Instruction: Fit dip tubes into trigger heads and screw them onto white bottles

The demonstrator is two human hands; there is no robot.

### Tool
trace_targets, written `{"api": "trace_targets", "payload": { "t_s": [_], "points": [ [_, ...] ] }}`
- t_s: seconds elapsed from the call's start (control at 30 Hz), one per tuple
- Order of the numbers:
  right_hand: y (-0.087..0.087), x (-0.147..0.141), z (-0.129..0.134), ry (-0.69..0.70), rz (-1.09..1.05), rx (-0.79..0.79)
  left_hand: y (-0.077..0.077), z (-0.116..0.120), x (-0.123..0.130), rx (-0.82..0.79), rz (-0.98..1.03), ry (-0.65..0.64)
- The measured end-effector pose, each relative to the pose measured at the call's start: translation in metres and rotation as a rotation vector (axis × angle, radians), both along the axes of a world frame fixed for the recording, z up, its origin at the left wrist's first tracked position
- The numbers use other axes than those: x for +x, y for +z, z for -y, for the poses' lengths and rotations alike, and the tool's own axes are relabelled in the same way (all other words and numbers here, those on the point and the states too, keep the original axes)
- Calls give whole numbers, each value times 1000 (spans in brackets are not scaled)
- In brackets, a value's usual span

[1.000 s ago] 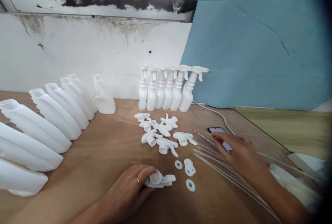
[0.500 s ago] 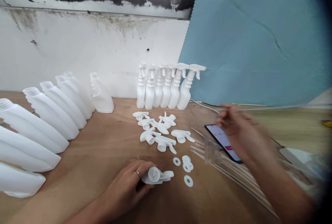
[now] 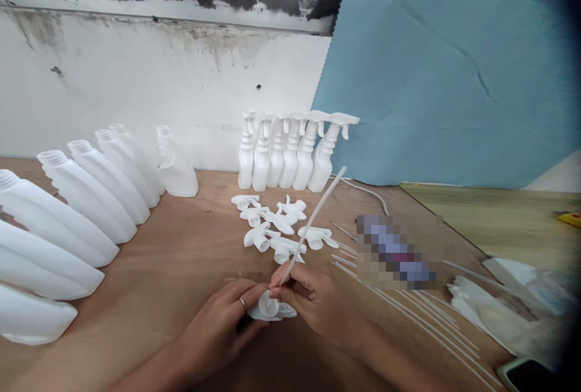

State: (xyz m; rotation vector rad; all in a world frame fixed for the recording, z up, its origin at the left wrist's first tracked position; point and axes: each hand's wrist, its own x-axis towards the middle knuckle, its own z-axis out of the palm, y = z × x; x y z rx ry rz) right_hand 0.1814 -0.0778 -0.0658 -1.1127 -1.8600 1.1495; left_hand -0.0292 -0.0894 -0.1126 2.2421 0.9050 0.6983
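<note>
My left hand [image 3: 222,316] is closed around a white trigger spray head [image 3: 267,305], its round opening facing up, low in the middle of the head view. Pinched in the fingers of my right hand [image 3: 322,304] is a thin white dip tube [image 3: 316,210], slanting up and to the right. The tube's lower end is close to the spray head's opening, but my fingers hide whether it is inside. Several loose spray heads [image 3: 282,250] lie just beyond my hands. More dip tubes [image 3: 399,310] rest on the table to the right of my right hand.
On the left stand several uncapped white bottles [image 3: 106,204], with another bottle [image 3: 178,168] near the wall. A row of bottles with spray heads [image 3: 321,162] stands at the back. A blurred-out object [image 3: 397,253] and plastic bags [image 3: 490,313] lie to the right.
My right hand has come from the right, carrying a dip tube, to the spray head in my left hand. The flat white rings are now hidden behind my right hand.
</note>
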Motion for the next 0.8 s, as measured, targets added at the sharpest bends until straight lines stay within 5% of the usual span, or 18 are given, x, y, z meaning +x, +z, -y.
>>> {"api": "trace_targets", "payload": {
  "t_s": [0.4, 0.57, 0.8],
  "points": [
    [3, -4, 7, 201, 216, 379, 1, 0, 0, -48, 24, -18],
    [-2, -10, 6, 201, 236, 377, 0, 2, 0, -69, 47, -25],
    [-7, 3, 4, 105, 70, 133, 4, -1, 3, -230, 223, 61]
  ]
}}
